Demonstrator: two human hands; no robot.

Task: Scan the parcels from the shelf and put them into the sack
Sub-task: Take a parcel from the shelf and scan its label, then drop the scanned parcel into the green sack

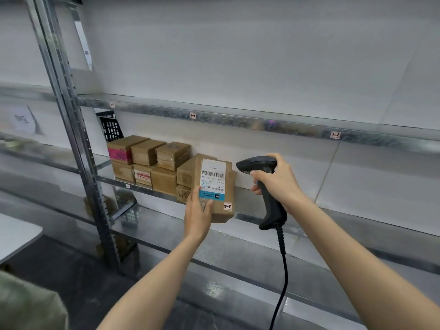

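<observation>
In the head view, the left hand (198, 210) is closed around the lower end of a brown parcel (220, 210). The thumb is pressed on the parcel's front, and the fingers are hidden behind it. The parcel is held upright in front of the shelf (316, 228), with its white barcode label (213, 177) turned to the camera.

The right hand (278, 179) is wrapped firmly round the upper grip of a black scanner (270, 203). The scanner's head is aimed left and is held just beside the parcel's upper right edge, slightly apart from it. A black cable (282, 270) hangs from the handle's base.

More parcels (152, 160) are stacked in two layers on the shelf, left of and behind the held one. The nearest are partly covered by it. A black crate (110, 126) is leaned against the wall behind the stack. A metal post (71, 139) is seen to the left, and beyond it the corner of a white desk (16, 232). A greenish cloth bulk (28, 303) fills the lower left corner, well apart from both hands. Whether this is the sack cannot be told.
</observation>
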